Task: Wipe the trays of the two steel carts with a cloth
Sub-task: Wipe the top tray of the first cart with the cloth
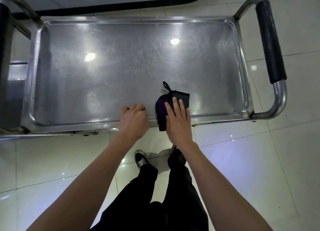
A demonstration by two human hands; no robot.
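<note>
A steel cart fills the view with its top tray (131, 61) bare and shiny. A dark purple and grey cloth (161, 109) with a small hanging loop lies on the tray's near edge, right of centre. My right hand (178, 119) presses flat on the cloth with straight fingers. My left hand (133, 121) rests on the tray's near rim just left of the cloth, its fingers curled over the rim. A second steel cart (13, 85) shows partly at the far left.
The cart's black-padded handle (270, 41) stands at the right end. Another padded handle (4, 40) is at the left edge. Pale glossy floor tiles (259, 161) lie all around. My legs and a shoe (141, 161) stand close to the cart's near side.
</note>
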